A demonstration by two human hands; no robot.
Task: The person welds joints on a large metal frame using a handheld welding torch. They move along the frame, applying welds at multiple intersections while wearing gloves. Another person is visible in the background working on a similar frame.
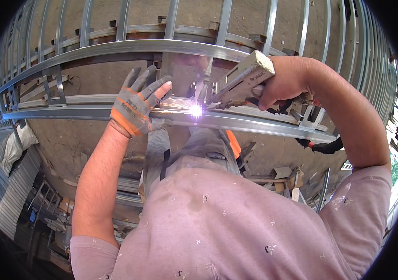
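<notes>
My right hand (280, 84), bare, is wrapped round the grip of a boxy grey welding gun (243, 77). The gun points down and left, and at its tip a white-violet arc (195, 110) glows on a square steel tube (245, 122). Sparks fly from there toward my left hand (136, 102). That hand wears a grey glove with orange bands, one bare fingertip poking through. Its fingers are spread over the tube just left of the arc, with the thumb lower down. The glare hides the exact weld spot.
A long frame of steel bars (171, 18) reaches away beyond the tube. A black cable end (327, 147) hangs at the tube's right end. Corrugated sheet (14, 196) and a white sack (19, 144) lie at left. Cardboard and scraps (283, 173) lie on the dirt floor at right.
</notes>
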